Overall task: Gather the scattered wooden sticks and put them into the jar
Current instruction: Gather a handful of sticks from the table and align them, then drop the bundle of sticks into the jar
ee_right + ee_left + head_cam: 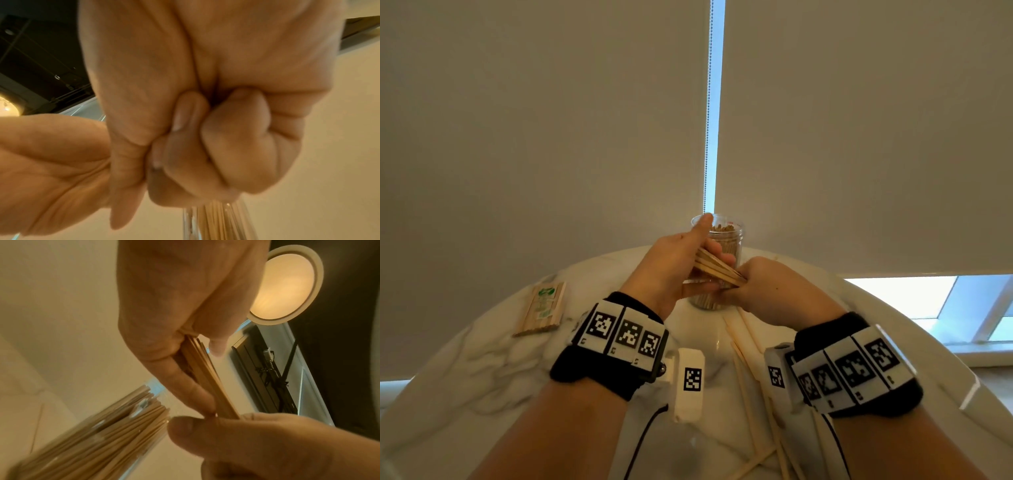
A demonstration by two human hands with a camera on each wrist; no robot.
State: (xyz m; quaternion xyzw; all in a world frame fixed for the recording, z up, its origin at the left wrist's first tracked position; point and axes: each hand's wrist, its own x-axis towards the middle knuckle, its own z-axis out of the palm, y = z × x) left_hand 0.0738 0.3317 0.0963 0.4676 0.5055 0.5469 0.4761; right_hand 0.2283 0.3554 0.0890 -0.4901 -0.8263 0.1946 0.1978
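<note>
At the centre of the head view, in front of the clear round plastic jar [724, 246] already packed with upright sticks, the left hand [674, 263] curls round a small bundle of thin, flat, pale wooden sticks [717, 269] while the right hand [767, 287] pinches its lower end. They look light, stiff and smooth, liable to fan or slip, so a mid-length grip seems best. More sticks [748, 394] lie scattered at lower right on the glossy white marbled surface [482, 359].
</note>
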